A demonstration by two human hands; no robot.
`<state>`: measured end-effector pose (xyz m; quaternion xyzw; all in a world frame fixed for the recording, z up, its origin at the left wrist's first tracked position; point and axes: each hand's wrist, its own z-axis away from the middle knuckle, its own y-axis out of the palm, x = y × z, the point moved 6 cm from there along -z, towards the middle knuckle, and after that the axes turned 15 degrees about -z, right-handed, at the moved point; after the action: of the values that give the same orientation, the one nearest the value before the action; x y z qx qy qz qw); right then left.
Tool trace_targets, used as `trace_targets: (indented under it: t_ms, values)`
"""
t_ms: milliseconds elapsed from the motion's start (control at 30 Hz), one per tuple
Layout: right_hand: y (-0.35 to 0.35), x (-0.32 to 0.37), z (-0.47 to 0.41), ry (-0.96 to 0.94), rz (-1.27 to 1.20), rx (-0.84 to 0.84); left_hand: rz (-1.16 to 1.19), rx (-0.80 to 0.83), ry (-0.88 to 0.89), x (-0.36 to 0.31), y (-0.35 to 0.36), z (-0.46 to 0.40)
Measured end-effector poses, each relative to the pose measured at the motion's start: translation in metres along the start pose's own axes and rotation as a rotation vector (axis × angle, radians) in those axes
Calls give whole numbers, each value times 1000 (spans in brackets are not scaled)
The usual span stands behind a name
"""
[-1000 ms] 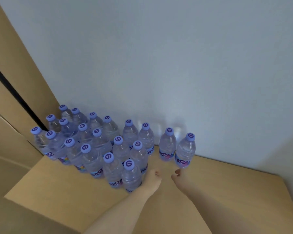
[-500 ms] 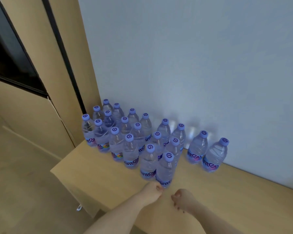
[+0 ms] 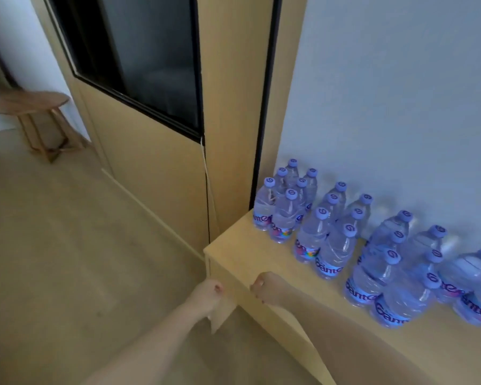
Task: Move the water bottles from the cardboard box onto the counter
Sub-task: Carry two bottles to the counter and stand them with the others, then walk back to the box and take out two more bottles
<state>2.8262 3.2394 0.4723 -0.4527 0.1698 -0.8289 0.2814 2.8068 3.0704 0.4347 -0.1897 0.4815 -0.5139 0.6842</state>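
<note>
Head view: both hands [image 3: 206, 294] [image 3: 267, 287] loosely curled, empty.

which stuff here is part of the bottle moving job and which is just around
Part of the job:
- water bottles, standing grouped by the wall
- counter they stand on
- left hand and right hand, both holding nothing
- the cardboard box is not in view

Just around:
- wooden stool on the floor at far left
- dark glass panel in the wooden partition
</note>
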Motion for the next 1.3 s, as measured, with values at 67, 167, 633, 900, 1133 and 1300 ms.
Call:
trace_targets:
  t_ms: [67, 167, 633, 900, 1133, 1300]
  values:
    - [29, 38, -18, -41, 6, 46, 46, -46, -61, 42, -28, 3]
    - [80, 99, -43, -113, 64, 179, 92, -124, -189, 111, -63, 8]
    - [238, 366, -214, -391, 400, 479, -126, -202, -692, 350, -262, -36]
    - [297, 511, -328, -452, 527, 518, -28, -209, -785, 453, -377, -97]
    - [388, 637, -443, -457, 576, 519, -87, -204, -809, 585, -474, -166]
    - [441, 749, -514, -432, 553, 448, -145, -181, -785, 678, -579, -212]
